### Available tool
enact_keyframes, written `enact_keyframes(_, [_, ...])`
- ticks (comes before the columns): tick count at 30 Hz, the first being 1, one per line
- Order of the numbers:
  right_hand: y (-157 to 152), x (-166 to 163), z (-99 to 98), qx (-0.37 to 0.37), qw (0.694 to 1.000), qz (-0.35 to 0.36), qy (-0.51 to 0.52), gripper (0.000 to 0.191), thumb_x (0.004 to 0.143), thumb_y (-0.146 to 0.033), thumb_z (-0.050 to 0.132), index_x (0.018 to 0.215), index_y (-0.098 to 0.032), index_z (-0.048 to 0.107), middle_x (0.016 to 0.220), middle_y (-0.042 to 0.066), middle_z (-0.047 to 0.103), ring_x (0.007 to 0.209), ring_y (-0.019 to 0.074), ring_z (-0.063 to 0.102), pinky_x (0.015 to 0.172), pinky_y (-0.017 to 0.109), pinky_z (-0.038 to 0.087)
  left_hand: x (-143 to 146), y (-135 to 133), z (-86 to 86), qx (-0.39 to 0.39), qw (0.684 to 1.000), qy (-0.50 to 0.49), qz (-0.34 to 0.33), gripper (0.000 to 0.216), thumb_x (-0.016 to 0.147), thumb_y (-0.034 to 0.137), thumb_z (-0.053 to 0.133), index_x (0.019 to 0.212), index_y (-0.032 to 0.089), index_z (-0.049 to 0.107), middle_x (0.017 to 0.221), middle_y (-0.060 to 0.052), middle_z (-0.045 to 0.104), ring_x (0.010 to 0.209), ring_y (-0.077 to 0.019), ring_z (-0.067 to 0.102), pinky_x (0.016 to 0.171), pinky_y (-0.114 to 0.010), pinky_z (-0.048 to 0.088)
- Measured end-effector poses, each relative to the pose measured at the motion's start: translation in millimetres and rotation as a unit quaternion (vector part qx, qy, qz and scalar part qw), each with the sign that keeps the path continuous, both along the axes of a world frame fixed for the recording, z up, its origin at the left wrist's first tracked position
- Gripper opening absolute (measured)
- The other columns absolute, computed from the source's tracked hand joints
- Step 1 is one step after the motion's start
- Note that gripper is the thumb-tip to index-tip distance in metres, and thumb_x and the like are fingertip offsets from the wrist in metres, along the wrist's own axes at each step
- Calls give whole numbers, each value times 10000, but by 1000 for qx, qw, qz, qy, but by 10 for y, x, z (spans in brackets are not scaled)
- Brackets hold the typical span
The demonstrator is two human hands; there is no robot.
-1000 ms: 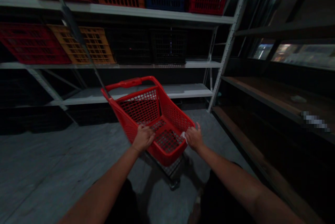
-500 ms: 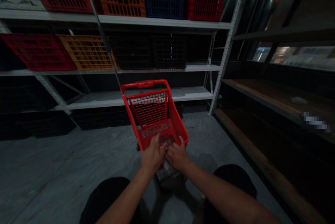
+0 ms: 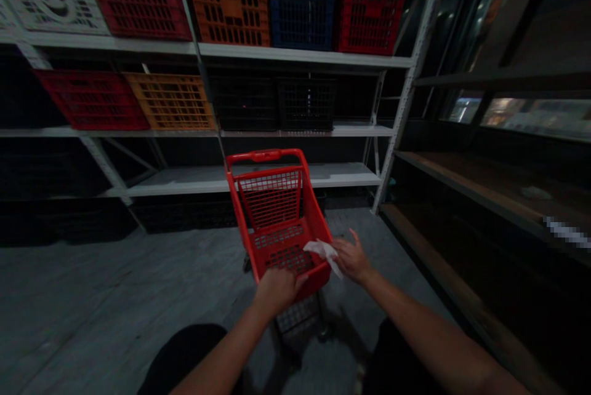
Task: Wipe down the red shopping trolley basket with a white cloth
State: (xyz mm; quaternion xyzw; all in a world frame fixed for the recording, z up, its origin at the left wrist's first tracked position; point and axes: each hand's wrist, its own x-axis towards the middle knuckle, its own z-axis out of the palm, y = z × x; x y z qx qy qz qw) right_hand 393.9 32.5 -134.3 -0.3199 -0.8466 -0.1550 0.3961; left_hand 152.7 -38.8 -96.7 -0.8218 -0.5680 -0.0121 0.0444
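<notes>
A small red shopping cart stands on the floor before my knees, its handle on the far side. My left hand is closed over the near rim of the basket, fingers curled inside it. At the basket's near right corner, my right hand pinches a thin white tissue. The tissue hangs loosely across the rim, partly over the basket's inside. Some of the right fingers are raised and spread. Nothing lies on the visible part of the basket floor.
Behind the cart is a white metal rack with crates in several colours, including an orange crate and a blue crate. To the right runs a brown shelf unit. Grey concrete floor spreads to the left.
My hands were together at the near rim and have parted. The right one moved right with the tissue, now plainly visible; the left one has closed on the rim.
</notes>
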Motion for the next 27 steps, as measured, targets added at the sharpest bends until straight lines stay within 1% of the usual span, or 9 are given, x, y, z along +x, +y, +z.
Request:
enact_keyframes(2, [-69,93,74,17,987,-96,125,312,911,-252,318,968,-161,611,899,75,667,933,179,580,1002,494,258,-11,9,-19,5,1000,-2,3,731,879,501,63,765,109,669,721,-167,677,720,-241,647,657,-350,468])
enact_keyframes(4, [-108,205,207,27,951,-202,234,383,915,-264,271,892,-121,626,856,119,655,904,203,583,924,443,363,-19,14,-32,1,1000,-2,5,711,883,495,83,763,110,669,716,-164,677,716,-237,648,658,-347,468])
enact_keyframes(6, [-134,247,345,-3,930,-257,263,433,918,-310,256,849,-109,633,863,145,649,899,220,585,865,396,411,-16,19,-39,-2,1000,-1,5,697,885,493,103,758,109,670,714,-163,676,721,-238,648,659,-344,467])
enact_keyframes(10, [-198,-52,397,-201,939,-240,140,464,927,-343,227,926,-121,634,971,147,648,900,208,604,800,311,440,11,27,-45,2,1000,-5,-3,687,890,478,109,756,110,674,715,-162,677,726,-242,650,664,-353,475])
enact_keyframes(14, [-181,-463,212,-395,873,-287,10,449,931,-330,213,1065,-88,567,836,153,676,765,229,647,654,310,460,20,17,-33,2,1000,0,-16,679,893,463,98,775,127,676,715,-151,683,718,-245,652,662,-368,483])
enact_keyframes(17, [-38,-537,201,-414,865,-280,-39,449,934,-317,196,1040,-102,576,905,164,669,846,238,640,684,313,457,8,-12,-1,-12,1000,1,-27,672,892,463,105,790,120,673,733,-154,684,729,-237,652,673,-349,480])
enact_keyframes(21, [338,-536,396,-405,879,-244,-58,335,904,-310,323,984,-173,618,970,135,663,942,253,609,777,343,434,-14,-51,29,-21,999,0,-30,682,886,478,99,793,121,672,738,-150,686,731,-233,655,670,-331,478])
enact_keyframes(23, [561,-593,504,-404,882,-237,-52,295,888,-285,360,1008,-190,613,1002,129,656,973,258,596,807,356,421,-20,-56,23,-23,999,-1,-32,677,887,476,101,789,133,676,733,-142,689,720,-233,657,661,-333,482])
enact_keyframes(27, [858,-763,584,-410,879,-242,-6,369,912,-276,278,1054,-140,591,1042,174,632,993,271,588,812,366,423,-25,-35,0,-7,999,5,-31,676,893,462,98,773,142,681,727,-136,692,710,-242,659,652,-349,490])
